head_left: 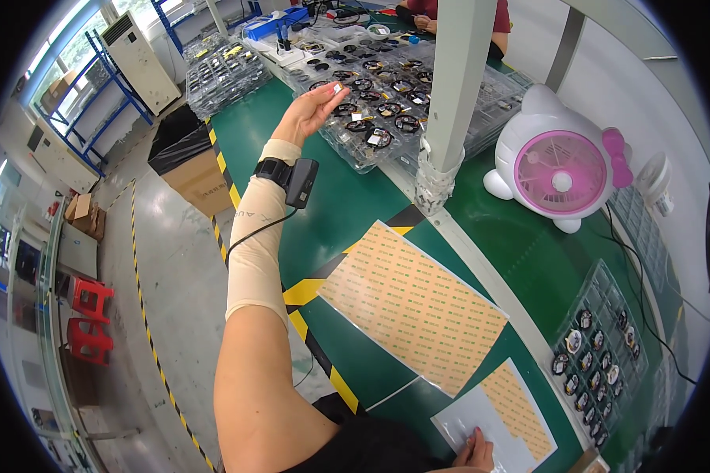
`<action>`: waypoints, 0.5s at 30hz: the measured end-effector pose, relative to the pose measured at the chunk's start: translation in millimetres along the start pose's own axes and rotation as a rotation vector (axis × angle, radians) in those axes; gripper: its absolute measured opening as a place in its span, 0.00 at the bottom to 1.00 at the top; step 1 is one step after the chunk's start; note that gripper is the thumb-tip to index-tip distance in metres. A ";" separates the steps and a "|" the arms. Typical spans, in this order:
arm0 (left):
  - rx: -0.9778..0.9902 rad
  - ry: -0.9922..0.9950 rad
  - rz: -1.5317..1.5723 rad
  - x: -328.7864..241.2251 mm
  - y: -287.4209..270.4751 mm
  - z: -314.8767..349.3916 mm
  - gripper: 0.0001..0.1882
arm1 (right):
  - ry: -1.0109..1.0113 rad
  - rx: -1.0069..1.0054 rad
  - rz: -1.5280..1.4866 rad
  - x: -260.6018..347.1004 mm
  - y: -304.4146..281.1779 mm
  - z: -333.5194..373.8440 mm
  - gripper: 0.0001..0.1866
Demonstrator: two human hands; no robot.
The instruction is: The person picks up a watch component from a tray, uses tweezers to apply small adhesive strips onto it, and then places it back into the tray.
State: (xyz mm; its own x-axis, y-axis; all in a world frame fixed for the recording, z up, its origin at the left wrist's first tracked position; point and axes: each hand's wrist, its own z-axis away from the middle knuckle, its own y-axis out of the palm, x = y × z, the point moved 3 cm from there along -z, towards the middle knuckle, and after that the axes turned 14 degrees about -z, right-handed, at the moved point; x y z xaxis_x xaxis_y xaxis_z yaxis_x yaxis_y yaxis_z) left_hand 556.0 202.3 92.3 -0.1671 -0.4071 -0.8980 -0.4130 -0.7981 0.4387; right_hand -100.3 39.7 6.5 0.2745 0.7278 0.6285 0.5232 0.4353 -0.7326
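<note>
Stretched far forward, my left hand (312, 112) pinches a small white piece (338, 88) between its fingertips, above the near left edge of a clear plastic tray (355, 158) of round black-ringed electronic parts. A camera (301, 183) with a cable is strapped to that wrist, over a beige sleeve. At the lower edge my right hand (475, 453) rests its fingers on the pale, stripped area of an adhesive sheet (521, 410); whether they grip anything is hidden. Beyond it lies a larger tan sheet (414, 303) with rows of green print.
A metal post (457, 87), wrapped at its foot, rises from the green table (323, 244). A white and pink fan (560, 173) stands to the right, above another parts tray (599, 355). More stacked trays (222, 75) are at far left. A person (426, 16) sits at the far side.
</note>
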 end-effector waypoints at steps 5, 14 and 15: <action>-0.111 -0.006 -0.157 -11.1 2.7 -25.5 0.18 | 0.006 -0.002 -0.046 -0.1 -3.6 -0.7 0.17; -0.123 0.051 -0.672 -32.0 20.7 -60.9 0.14 | 0.032 0.007 -0.067 3.6 -4.0 -3.3 0.17; -0.126 0.042 -0.703 -30.2 22.6 -62.9 0.14 | 0.039 0.008 -0.060 5.0 -4.3 -3.3 0.17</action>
State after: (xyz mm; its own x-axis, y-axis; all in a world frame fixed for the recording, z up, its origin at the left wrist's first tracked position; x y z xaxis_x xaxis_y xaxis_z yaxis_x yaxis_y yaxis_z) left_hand 608.0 168.7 131.5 0.1363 0.2081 -0.9686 -0.3031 -0.9221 -0.2407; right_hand -98.5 39.8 13.7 0.2746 0.6792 0.6807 0.5334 0.4814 -0.6955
